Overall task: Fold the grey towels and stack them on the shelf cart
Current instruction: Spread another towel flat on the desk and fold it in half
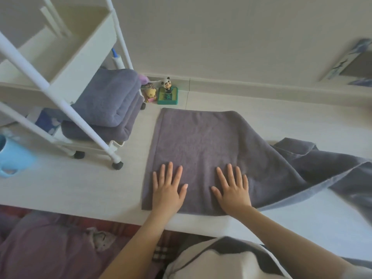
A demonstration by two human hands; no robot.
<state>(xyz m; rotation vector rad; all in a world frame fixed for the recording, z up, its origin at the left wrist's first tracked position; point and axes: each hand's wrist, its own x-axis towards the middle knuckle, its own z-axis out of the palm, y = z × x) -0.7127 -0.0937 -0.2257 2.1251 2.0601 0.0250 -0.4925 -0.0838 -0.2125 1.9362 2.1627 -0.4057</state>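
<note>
A grey towel (201, 141) lies flat on the white table, folded over at its left part, with its loose end (322, 168) bunched and trailing to the right. My left hand (168, 188) and my right hand (233, 190) both press palm-down on the towel's near edge, fingers spread, holding nothing. On the white shelf cart (60, 73) at the left, two folded grey towels (108, 101) sit stacked on the lowest shelf.
A panda figurine on a green base (167, 91) and a small yellow toy (150, 94) stand by the wall behind the towel. A light blue cup (12, 158) sits at the far left. The cart's wheels (117, 165) rest near the towel's left edge.
</note>
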